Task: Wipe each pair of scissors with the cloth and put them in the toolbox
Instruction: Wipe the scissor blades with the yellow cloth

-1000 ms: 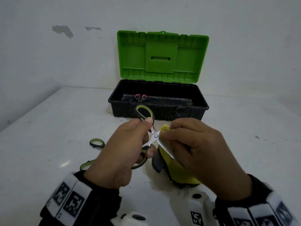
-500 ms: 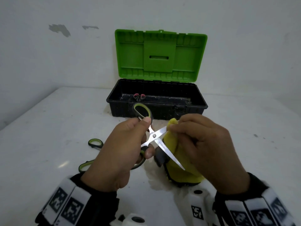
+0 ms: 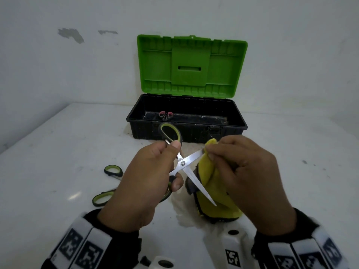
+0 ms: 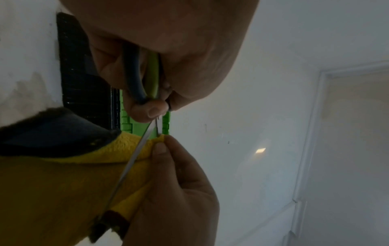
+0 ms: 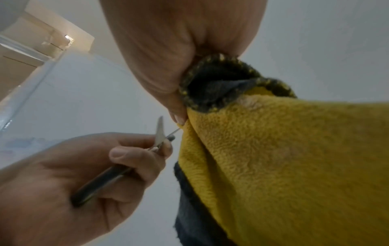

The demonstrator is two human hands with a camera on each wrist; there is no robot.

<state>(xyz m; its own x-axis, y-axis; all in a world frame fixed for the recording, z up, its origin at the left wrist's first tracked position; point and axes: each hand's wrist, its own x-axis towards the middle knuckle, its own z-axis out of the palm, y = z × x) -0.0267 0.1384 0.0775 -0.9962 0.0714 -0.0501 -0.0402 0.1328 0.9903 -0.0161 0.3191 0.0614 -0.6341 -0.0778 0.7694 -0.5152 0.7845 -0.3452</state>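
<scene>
My left hand (image 3: 155, 171) grips the black-and-green handles of a pair of scissors (image 3: 183, 164) whose blades stand spread apart. My right hand (image 3: 242, 171) pinches a yellow cloth (image 3: 207, 167) with a dark edge around the upper blade near its tip, while the lower blade points down across the cloth. In the left wrist view the cloth (image 4: 63, 183) hangs below the blade (image 4: 134, 156). In the right wrist view the cloth (image 5: 284, 158) fills the right side. The toolbox (image 3: 186, 131) is open behind, its green lid upright, with red-handled scissors (image 3: 166, 114) inside.
A second pair of black-and-green scissors (image 3: 108, 183) lies on the white table (image 3: 58, 152) to the left, partly hidden under my left hand. A white wall stands behind the toolbox. White wrist-camera housings show at the bottom edge.
The scissor blades have spread wider apart. My right hand with the cloth has slid from near the pivot outward along the upper blade towards its tip.
</scene>
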